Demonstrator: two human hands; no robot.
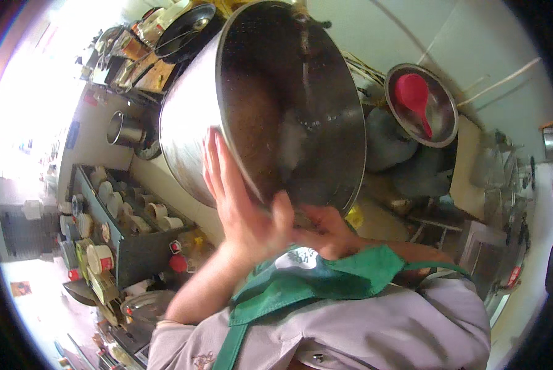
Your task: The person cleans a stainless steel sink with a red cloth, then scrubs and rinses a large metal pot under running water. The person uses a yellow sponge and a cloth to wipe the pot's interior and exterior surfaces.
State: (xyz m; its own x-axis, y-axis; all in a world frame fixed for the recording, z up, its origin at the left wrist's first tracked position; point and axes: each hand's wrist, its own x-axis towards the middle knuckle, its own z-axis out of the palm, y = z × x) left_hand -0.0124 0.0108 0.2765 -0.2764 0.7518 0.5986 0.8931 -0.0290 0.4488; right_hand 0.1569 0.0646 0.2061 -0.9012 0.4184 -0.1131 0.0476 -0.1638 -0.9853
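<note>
A large metal stockpot (pixel 193 115) is tilted with its mouth towards me, and water runs down into it from a tap (pixel 299 11) at the top. My left hand (pixel 246 208) lies against the pot's outer wall near the rim, fingers extended, thumb over the edge. Close beside it, my right hand (pixel 329 231) is at the bottom of the rim, its fingers bent; whether it grips the rim is unclear. The pot's inside is dark, with a shiny wet patch. A green apron (pixel 313 286) covers my chest below both hands.
Right of the pot, a metal bowl (pixel 443 115) holds a red ladle (pixel 413 92). A black pan (pixel 179 46) stands at upper left. Further down are a metal pot (pixel 131 129) and a grey crate (pixel 151 259) with several containers. Dark rounded vessels (pixel 387 143) sit beneath the bowl.
</note>
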